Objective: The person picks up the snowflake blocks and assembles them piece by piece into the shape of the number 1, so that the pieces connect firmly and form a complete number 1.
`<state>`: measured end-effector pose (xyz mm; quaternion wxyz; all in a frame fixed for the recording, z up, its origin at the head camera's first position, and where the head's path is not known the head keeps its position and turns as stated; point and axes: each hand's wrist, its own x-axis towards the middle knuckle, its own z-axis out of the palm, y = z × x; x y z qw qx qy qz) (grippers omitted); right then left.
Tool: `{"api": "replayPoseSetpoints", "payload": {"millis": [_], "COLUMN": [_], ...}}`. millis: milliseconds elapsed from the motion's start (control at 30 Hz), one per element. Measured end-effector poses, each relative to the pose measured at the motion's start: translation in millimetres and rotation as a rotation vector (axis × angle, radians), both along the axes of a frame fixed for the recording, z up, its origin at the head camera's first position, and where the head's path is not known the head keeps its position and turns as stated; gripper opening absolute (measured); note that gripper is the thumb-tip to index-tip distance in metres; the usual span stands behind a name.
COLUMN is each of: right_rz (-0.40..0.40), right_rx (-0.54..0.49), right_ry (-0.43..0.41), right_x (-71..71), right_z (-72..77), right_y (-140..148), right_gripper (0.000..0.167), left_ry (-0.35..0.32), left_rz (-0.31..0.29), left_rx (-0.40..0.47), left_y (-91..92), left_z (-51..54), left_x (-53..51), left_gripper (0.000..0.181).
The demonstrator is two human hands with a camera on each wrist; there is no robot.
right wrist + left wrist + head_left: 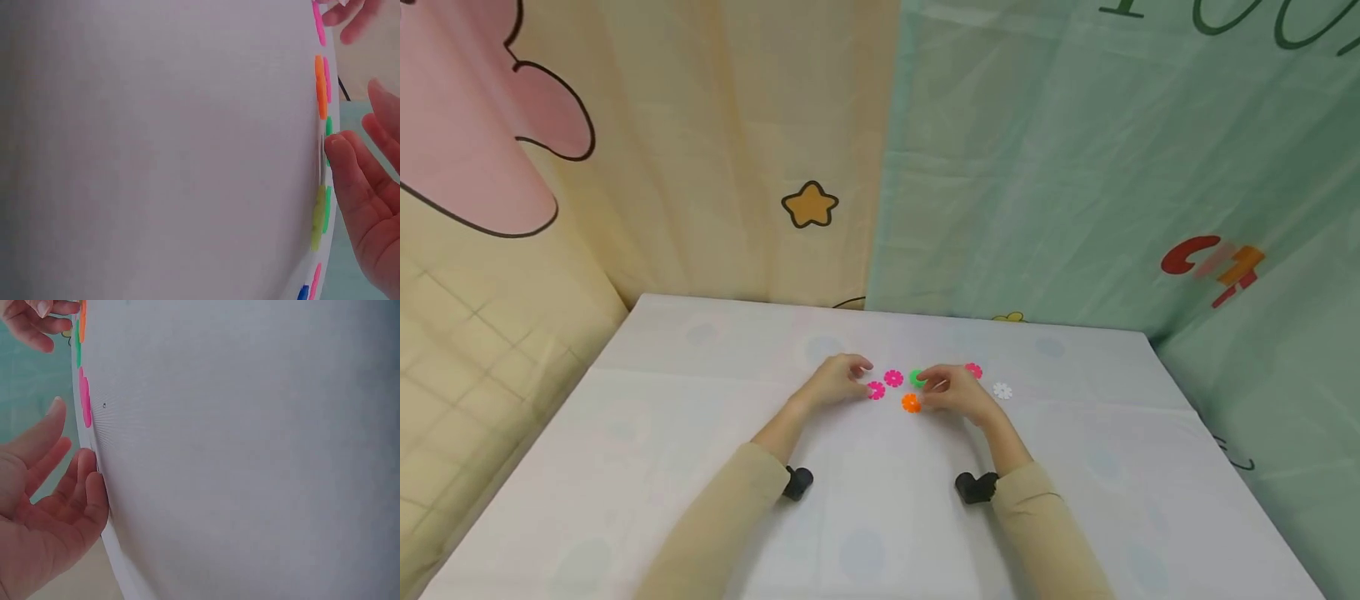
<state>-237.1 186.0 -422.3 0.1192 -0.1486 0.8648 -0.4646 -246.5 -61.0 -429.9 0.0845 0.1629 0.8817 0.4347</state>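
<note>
Several flower-shaped plastic discs with notched rims lie flat on the white tabletop. My left hand rests at their left end, thumb and fingers apart, beside a pink disc. Another pink disc is just past it. My right hand is over the right part of the group, fingers loosely bent, its tips by the green disc and the orange disc. In the right wrist view a pale disc edge shows by that hand's fingertip; whether they touch I cannot tell. Neither hand visibly holds anything.
Beyond the right hand are a pink disc and a white disc. The right wrist view also has a yellow disc and a blue disc. Patterned curtains hang behind the table.
</note>
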Motion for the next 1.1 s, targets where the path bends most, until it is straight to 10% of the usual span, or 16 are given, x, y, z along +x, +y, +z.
{"api": "replayPoseSetpoints", "payload": {"millis": [667, 1100], "right_rz": [-0.079, -0.049], "right_rx": [0.264, 0.335], "right_ry": [-0.002, -0.033], "right_x": [-6.5, -5.8], "right_z": [-9.0, -4.5], "right_y": [-29.5, -33.2], "right_gripper": [0.019, 0.024], "left_ry": [0.028, 0.039], "left_rz": [0.031, -0.060], "left_rx": [-0.172, -0.168], "left_y": [18.7, 21.0], "left_z": [-4.6, 2.3], "left_x": [-4.0, 0.9], "left_gripper": [0.023, 0.025]}}
